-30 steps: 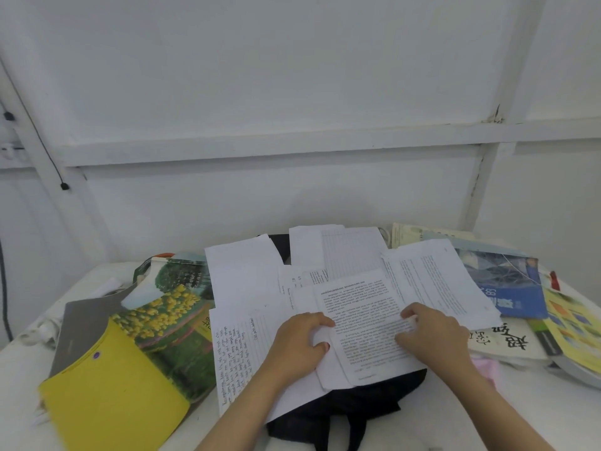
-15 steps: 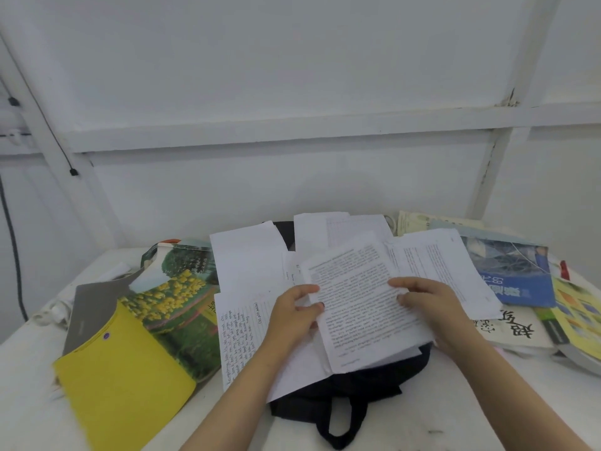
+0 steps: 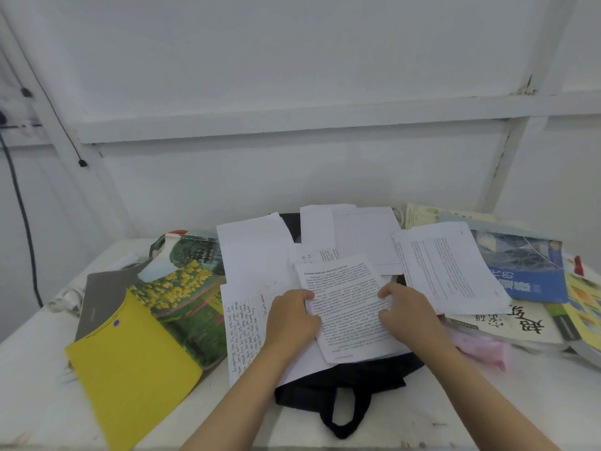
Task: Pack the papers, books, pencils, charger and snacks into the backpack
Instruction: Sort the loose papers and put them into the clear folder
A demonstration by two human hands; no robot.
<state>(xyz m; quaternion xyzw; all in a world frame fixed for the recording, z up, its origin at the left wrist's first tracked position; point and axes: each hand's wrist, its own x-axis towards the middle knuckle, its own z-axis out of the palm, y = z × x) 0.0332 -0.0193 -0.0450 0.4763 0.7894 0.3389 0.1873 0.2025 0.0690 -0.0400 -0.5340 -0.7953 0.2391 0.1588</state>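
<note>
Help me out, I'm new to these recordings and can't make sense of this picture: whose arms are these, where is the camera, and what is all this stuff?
The camera sits on a person's head, looking down at their own arms. The left hand and right hand grip a printed sheet by its sides, above a black backpack on a white table. Loose papers cover the bag. A yellow folder lies left, books right.
</note>
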